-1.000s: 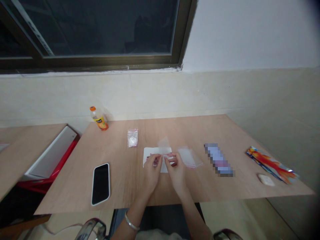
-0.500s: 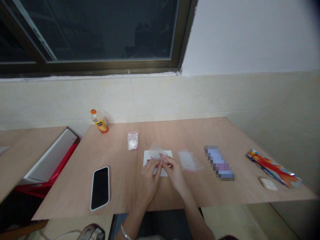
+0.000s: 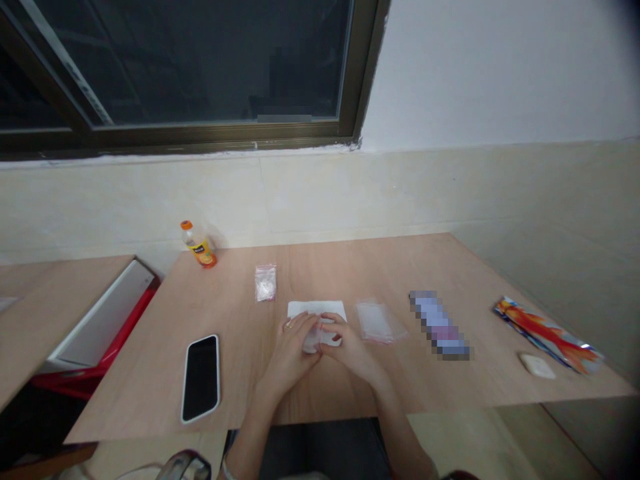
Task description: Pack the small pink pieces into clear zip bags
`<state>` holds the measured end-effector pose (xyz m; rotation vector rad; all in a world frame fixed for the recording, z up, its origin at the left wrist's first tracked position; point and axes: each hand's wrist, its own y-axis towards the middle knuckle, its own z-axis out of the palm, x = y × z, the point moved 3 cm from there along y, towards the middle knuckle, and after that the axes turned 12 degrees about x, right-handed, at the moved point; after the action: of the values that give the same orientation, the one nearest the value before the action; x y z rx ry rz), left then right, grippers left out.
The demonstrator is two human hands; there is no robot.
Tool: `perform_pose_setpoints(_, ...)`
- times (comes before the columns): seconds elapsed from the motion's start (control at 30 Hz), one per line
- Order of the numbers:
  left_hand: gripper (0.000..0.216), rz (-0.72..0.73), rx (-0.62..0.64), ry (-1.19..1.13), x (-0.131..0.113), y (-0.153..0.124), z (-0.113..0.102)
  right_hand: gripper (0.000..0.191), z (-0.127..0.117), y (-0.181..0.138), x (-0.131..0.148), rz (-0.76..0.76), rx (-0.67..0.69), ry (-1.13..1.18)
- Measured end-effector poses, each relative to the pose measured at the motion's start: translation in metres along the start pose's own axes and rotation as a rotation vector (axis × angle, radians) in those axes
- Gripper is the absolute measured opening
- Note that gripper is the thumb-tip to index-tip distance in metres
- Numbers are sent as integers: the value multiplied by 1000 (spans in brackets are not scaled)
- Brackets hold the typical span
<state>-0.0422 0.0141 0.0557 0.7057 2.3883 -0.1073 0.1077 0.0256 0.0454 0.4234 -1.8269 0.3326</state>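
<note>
Between my hands is a small clear zip bag (image 3: 311,340) with a pinkish edge, held over a white sheet of paper (image 3: 315,307). My left hand (image 3: 293,353) is closed on the bag's left side. The fingers of my right hand (image 3: 347,347) pinch its right edge. My hands cover the lower part of the paper, and what the bag contains is too small to make out. Just right of my right hand lie several flat clear zip bags (image 3: 375,322). A filled zip bag (image 3: 265,283) rests farther back on the left.
On the wooden table (image 3: 240,373) a phone (image 3: 201,379) lies at left, with a juice bottle (image 3: 200,245) at the back. To the right are a pixelated phone-shaped object (image 3: 440,325), a colourful packet (image 3: 547,335) and a small white case (image 3: 537,366).
My hands have turned and spread slightly apart, the bag now lower and nearer to me between them. The pinched fingertips have shifted from the bag's top to its sides.
</note>
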Motion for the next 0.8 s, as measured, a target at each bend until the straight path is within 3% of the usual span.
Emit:
perform_pose_setpoints(0.13, 46, -55, -95, -2, 16, 0, -6, 24, -8, 8, -9, -51, -164, 19)
perform_pose_setpoints(0.27, 47, -144, -222, -55, 35, -1, -10, 19, -12, 18, -34, 18, -323, -134)
perform_pose_setpoints(0.5, 52, -213, -299, -259, 47, -3, -11, 14, 16, 18, -60, 149, -315, -330)
perform_pose_setpoints(0.8, 49, -194, -301, -93, 53, -5, -3, 7, 26, 16, -75, 212, -334, -431)
